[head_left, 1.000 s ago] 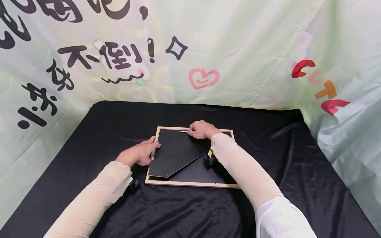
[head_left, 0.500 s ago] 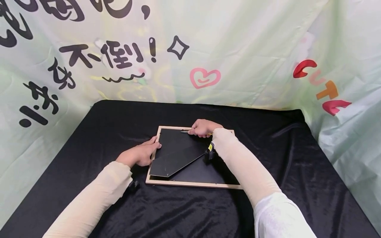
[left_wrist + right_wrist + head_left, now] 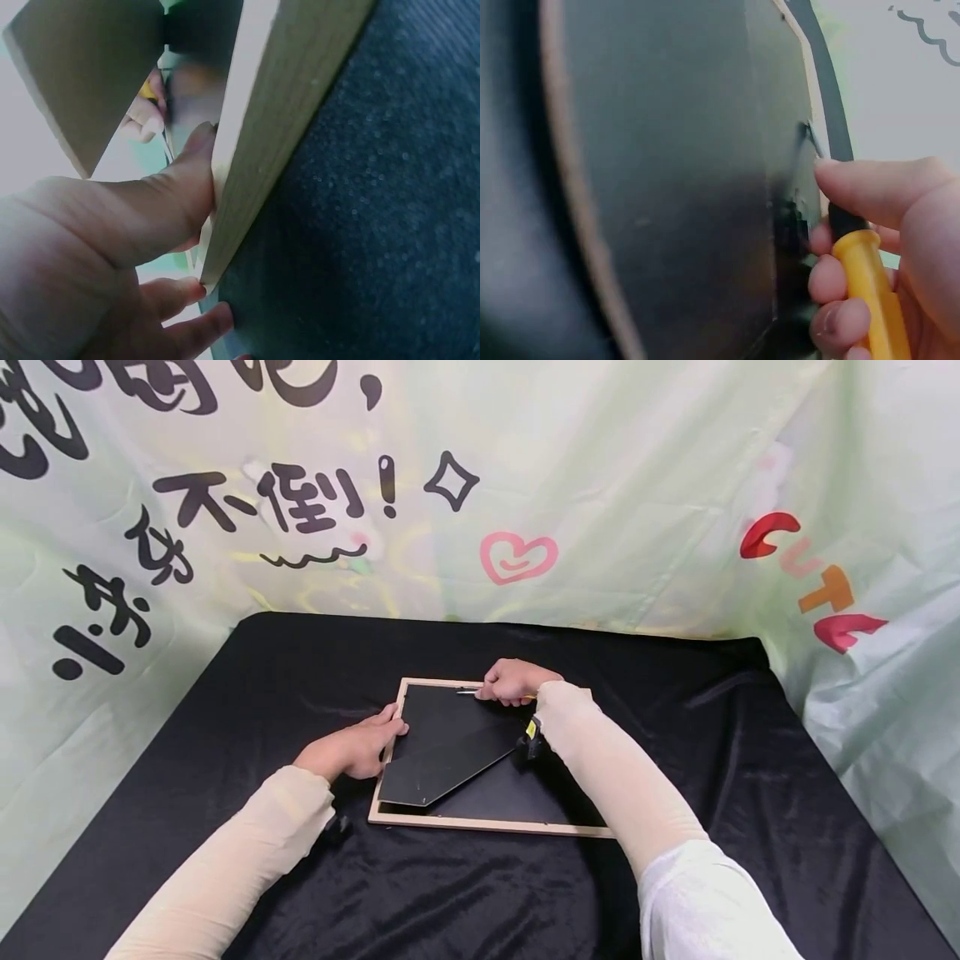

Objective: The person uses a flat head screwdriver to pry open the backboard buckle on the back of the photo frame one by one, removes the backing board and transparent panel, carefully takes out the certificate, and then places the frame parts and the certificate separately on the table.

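Note:
A picture frame (image 3: 480, 823) with a pale wooden border lies back side up on the black cloth. Its black easel stand (image 3: 442, 743) sits over the left part of the backing board, its lower end raised. My left hand (image 3: 352, 747) grips the left side of the border, thumb on the inner edge and fingers outside, as the left wrist view shows. At the far edge, my right hand (image 3: 513, 681) holds a screwdriver (image 3: 866, 277) with a yellow handle and black collar. The screwdriver's metal tip touches or nearly touches the backing beside the border; exact contact is unclear.
Black cloth (image 3: 465, 893) covers the table, with soft folds at the front and right. A pale printed curtain (image 3: 600, 485) stands behind the table and along both sides.
My right hand has shifted slightly right with the screwdriver, mostly in the first half second, and its wrist has turned a little. My left hand keeps its hold on the frame.

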The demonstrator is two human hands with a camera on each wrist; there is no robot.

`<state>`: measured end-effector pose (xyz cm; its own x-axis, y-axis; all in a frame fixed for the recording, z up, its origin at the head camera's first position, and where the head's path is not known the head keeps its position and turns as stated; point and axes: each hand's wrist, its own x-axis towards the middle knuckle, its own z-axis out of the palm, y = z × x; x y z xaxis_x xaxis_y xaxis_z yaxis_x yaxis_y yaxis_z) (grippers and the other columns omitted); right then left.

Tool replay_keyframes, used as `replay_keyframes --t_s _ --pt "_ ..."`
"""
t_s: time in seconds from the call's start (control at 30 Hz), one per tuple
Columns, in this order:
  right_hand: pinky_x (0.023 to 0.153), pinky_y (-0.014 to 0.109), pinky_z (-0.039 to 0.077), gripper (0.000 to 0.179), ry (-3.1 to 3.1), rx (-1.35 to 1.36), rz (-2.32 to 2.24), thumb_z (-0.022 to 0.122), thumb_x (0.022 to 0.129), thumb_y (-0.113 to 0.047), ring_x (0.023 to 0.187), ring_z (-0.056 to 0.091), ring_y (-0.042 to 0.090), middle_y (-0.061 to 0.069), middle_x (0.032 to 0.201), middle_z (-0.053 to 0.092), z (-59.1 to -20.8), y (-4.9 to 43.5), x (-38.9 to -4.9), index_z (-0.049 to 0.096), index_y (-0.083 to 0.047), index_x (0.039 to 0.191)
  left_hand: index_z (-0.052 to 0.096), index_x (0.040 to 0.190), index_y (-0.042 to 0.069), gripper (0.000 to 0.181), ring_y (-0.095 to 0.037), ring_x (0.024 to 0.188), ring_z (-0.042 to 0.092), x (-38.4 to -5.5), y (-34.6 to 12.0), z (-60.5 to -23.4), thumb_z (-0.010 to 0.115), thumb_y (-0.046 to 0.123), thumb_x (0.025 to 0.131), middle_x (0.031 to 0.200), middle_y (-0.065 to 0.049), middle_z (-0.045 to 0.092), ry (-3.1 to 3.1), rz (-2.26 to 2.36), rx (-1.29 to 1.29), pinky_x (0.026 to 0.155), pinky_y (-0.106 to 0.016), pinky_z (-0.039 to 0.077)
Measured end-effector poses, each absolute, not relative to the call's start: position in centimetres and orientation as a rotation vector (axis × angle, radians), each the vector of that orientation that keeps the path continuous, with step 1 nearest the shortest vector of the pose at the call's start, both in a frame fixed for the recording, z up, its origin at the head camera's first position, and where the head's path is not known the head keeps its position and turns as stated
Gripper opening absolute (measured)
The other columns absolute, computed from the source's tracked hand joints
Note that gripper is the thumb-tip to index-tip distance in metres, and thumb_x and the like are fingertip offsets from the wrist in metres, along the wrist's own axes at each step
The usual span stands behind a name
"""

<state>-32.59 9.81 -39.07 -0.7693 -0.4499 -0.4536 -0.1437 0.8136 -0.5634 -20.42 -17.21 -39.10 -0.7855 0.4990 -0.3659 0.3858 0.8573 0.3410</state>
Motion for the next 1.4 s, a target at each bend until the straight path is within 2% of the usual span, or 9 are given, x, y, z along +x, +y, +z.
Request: replay_keyframes --t_s 0.2,0.4,0.53,0.7,0.8,1.03,1.4 --pt "0.046 0.027 0.038 0.038 2.520 -0.613 -0.534 0.059 0.096 -0.033 0.048 0.048 0.015 0.001 0.059 0.050 -39.2 10.0 -32.2 0.048 -0.014 0.065 0.048 0.130 0.001 0.050 -0.043 0.143 0.016 -20.5 -17.3 -39.0 0.067 -0.003 0.083 0.155 -0.032 0.009 2.578 0.335 0.646 0.113 -0.049 0.021" --pt "0.061 0.029 0.042 0.035 2.597 -0.831 -0.366 0.053 0.100 -0.033 0.060 0.052 0.016 -0.001 0.064 0.048 -39.6 9.8 -32.4 0.052 -0.015 0.070 0.047 0.132 -0.001 0.053 -0.043 0.143 0.014 -20.7 -17.5 -39.0 0.068 -0.002 0.083 0.155 -0.033 0.007 2.563 0.328 0.664 0.113 -0.049 0.020" --pt "0.068 0.030 0.041 0.034 2.607 -0.911 -0.306 0.049 0.102 -0.032 0.068 0.051 0.018 -0.001 0.067 0.047 -39.8 9.9 -32.5 0.053 -0.015 0.072 0.046 0.134 -0.002 0.055 -0.042 0.143 0.013 -20.8 -17.3 -39.1 0.069 0.000 0.084 0.155 -0.032 0.006 2.552 0.327 0.663 0.113 -0.049 0.020" --pt "0.070 0.031 0.040 0.034 2.591 -0.930 -0.305 0.047 0.103 -0.031 0.070 0.050 0.019 0.001 0.070 0.047 -39.9 10.2 -32.6 0.053 -0.015 0.074 0.045 0.136 -0.001 0.056 -0.041 0.144 0.012 -20.8 -17.3 -39.3 0.068 -0.001 0.085 0.157 -0.030 0.003 2.542 0.332 0.644 0.113 -0.049 0.020" --pt "0.068 0.030 0.041 0.035 2.573 -0.883 -0.339 0.047 0.103 -0.033 0.067 0.051 0.017 0.000 0.069 0.049 -39.9 10.3 -32.8 0.053 -0.015 0.073 0.045 0.136 -0.001 0.056 -0.041 0.144 0.012 -20.8 -17.3 -39.4 0.068 -0.003 0.084 0.157 -0.030 0.002 2.540 0.348 0.642 0.113 -0.049 0.021" --pt "0.045 0.027 0.038 0.037 2.455 -0.584 -0.608 0.055 0.099 -0.034 0.046 0.046 0.015 0.002 0.056 0.050 -40.1 10.6 -32.7 0.056 -0.011 0.070 0.048 0.130 0.001 0.051 -0.042 0.143 0.016 -20.5 -17.1 -39.5 0.069 -0.002 0.084 0.156 -0.031 0.005 2.545 0.356 0.657 0.112 -0.049 0.024" --pt "0.050 0.028 0.041 0.040 2.530 -0.722 -0.518 0.050 0.102 -0.035 0.047 0.051 0.016 0.000 0.056 0.049 -40.2 10.2 -32.9 0.053 -0.013 0.068 0.047 0.132 0.000 0.053 -0.042 0.143 0.015 -20.7 -17.1 -39.2 0.068 -0.004 0.083 0.156 -0.031 0.003 2.543 0.362 0.638 0.112 -0.050 0.023"
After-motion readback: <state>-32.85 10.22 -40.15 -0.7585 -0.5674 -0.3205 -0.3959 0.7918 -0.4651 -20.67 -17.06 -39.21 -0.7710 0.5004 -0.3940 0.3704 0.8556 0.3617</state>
